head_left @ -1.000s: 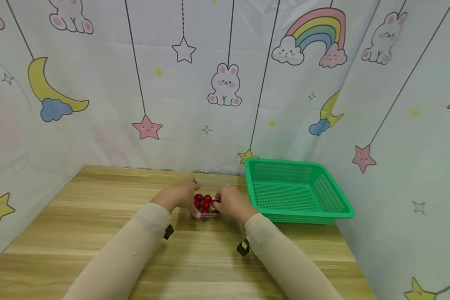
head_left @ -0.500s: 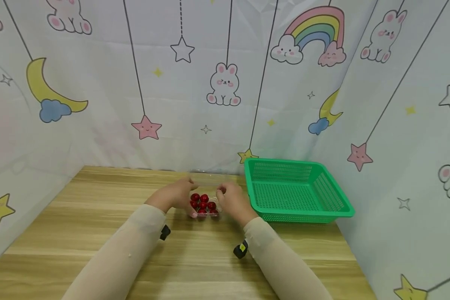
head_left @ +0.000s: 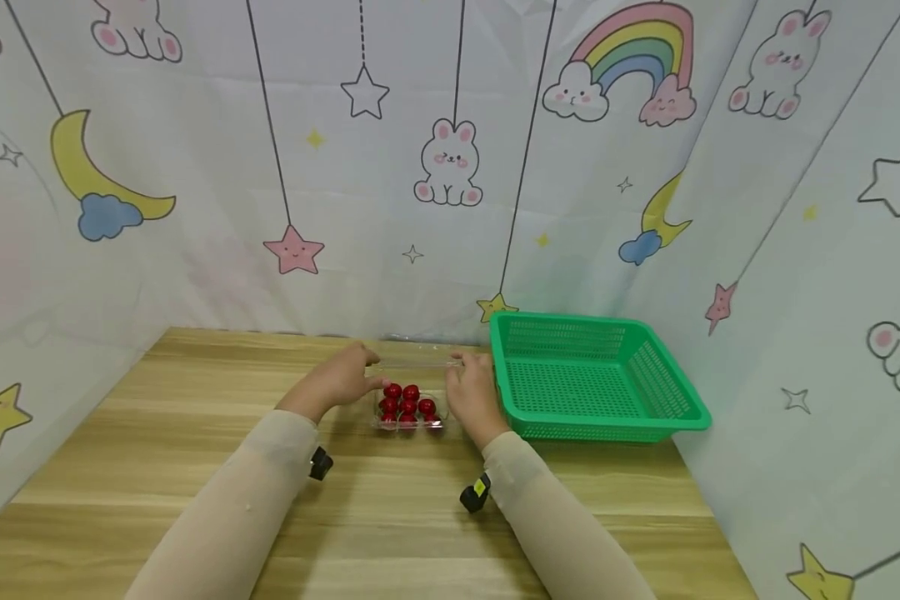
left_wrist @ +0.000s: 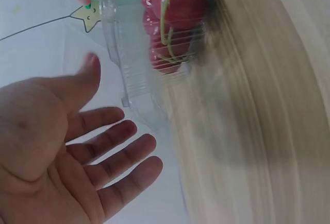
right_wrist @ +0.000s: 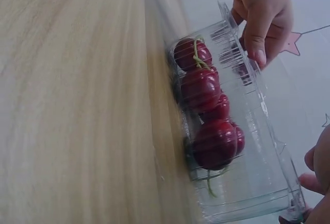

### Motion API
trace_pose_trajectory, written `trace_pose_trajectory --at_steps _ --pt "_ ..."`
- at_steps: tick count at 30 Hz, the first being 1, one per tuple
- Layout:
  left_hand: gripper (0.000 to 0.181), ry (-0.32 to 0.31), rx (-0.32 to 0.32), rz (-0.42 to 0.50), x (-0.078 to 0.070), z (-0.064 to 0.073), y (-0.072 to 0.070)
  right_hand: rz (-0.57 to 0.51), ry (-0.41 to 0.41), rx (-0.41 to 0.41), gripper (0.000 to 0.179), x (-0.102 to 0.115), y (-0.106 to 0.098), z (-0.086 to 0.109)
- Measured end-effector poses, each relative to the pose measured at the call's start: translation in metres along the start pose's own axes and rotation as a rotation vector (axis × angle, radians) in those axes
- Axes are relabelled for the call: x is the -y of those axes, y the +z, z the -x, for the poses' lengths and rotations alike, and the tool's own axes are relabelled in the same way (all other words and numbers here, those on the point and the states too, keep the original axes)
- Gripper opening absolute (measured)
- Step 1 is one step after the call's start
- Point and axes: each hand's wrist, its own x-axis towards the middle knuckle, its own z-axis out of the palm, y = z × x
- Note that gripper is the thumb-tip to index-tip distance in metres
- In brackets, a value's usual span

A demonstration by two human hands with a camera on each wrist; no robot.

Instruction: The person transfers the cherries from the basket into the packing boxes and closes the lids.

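Note:
A clear plastic clamshell box (head_left: pixel 447 410) stands on the table with its lid (head_left: pixel 412 360) raised behind it. Several red cherries (head_left: pixel 407 407) with green stems lie inside. My left hand (head_left: pixel 339 380) is at the box's left side; the left wrist view shows its fingers (left_wrist: pixel 129 185) straight and spread, the palm holding nothing. At the right end of the lid is my right hand (head_left: pixel 474 398), its fingertips by the lid's edge. Only part of the right hand (right_wrist: pixel 320 180) shows in the right wrist view, at the plastic corner; whether it pinches the lid is unclear.
A green plastic basket (head_left: pixel 573 392) stands just right of the right hand, with nothing seen inside. Behind the wooden table (head_left: pixel 390 525) hangs a white curtain (head_left: pixel 360 183) printed with rabbits, stars and moons. A black wrist camera (head_left: pixel 475 493) sits under the right forearm.
The right hand has left the cherries and moved up and right to the lid's right end. The left hand has shifted left and back, uncovering more of the box's left side.

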Motion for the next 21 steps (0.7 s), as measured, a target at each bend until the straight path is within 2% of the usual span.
trace_pose_trajectory --at_steps 3,7,15,21 --pt "0.054 -0.033 -0.027 0.025 0.006 -0.004 0.001 -0.027 0.036 -0.014 0.045 -0.003 0.002 -0.003" --pt "0.046 -0.045 -0.006 0.062 0.012 -0.007 0.003 -0.062 0.090 -0.014 0.048 -0.008 0.004 -0.006" --pt "0.051 -0.039 0.039 0.069 0.019 -0.013 0.007 -0.125 0.140 0.032 0.046 -0.018 0.005 -0.015" --pt "0.050 -0.044 0.070 0.149 0.023 -0.017 0.010 -0.206 0.200 0.059 0.045 -0.021 0.005 -0.016"
